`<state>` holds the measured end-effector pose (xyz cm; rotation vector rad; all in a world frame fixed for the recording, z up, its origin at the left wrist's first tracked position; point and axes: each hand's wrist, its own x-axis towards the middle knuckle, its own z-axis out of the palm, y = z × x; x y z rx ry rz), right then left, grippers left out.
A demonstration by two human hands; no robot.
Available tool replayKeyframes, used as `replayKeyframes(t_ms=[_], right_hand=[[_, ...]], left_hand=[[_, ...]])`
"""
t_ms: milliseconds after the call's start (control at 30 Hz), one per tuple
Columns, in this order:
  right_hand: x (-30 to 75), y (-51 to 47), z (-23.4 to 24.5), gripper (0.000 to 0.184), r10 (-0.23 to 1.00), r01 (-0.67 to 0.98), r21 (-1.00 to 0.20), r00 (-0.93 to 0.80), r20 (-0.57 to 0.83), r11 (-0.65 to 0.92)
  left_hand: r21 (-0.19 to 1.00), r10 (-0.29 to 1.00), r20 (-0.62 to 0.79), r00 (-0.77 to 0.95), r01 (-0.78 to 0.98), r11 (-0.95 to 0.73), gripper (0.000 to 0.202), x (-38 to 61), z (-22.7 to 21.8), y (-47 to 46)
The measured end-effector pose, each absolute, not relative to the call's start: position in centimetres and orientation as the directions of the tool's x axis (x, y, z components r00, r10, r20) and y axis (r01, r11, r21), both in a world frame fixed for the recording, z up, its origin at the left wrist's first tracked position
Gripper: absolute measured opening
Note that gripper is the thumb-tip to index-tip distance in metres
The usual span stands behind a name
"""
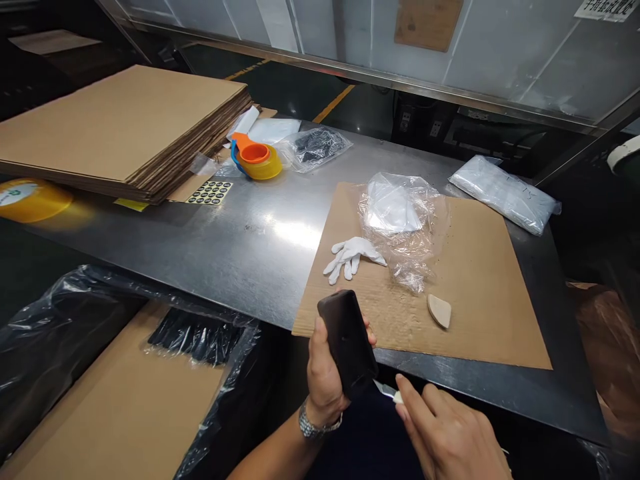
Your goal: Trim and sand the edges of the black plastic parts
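My left hand (325, 377) is wrapped around a flat black rectangular case (347, 343), held upright just in front of the table edge. My right hand (445, 430) pinches a small white-handled blade (387, 391) whose tip touches the lower edge of the black case. Behind them a brown cardboard sheet (480, 293) lies on the steel table (240, 240). On the sheet rest a white glove (351, 255), a crumpled clear plastic bag (406, 227) and a small tan wedge-shaped piece (439, 311).
A stack of flat cardboard (120, 127) fills the left rear. Near it sit an orange-and-yellow tape dispenser (256, 159), a sheet of round stickers (210, 193), a yellow tape roll (27, 199) and bagged items (505, 193). A plastic-lined box (115, 387) stands below left.
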<state>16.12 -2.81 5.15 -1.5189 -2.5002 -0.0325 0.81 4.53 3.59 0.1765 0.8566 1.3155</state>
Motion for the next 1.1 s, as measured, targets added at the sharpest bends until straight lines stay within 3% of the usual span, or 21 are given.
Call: replayKeyframes(t_ms=[400,600,733,1100], right_hand=[[16.1,-2.9,4.7,0.031,0.887,0.904,-0.031,-0.412,0.210,0.427],[16.0,-2.2,5.2,0.032,0.871,0.880,-0.150,-0.397,0.289,0.451],[15.9,-1.9,5.4,0.034,0.896,0.886,-0.195,-0.374,0.240,0.421],[15.6,-1.8,5.5,0.034,0.893,0.896,-0.110,-0.405,0.195,0.431]], left_hand=[[0.625,0.859,-0.510,-0.036,-0.702,0.341,0.043,0.8,3.1,4.7],[0.558,0.780,-0.624,0.050,-0.670,0.490,0.052,0.5,3.2,5.0],[0.502,0.743,-0.658,0.123,-0.664,0.554,0.054,0.4,3.1,5.1],[0.561,0.782,-0.613,0.111,-0.635,0.531,0.051,0.4,2.8,5.1]])
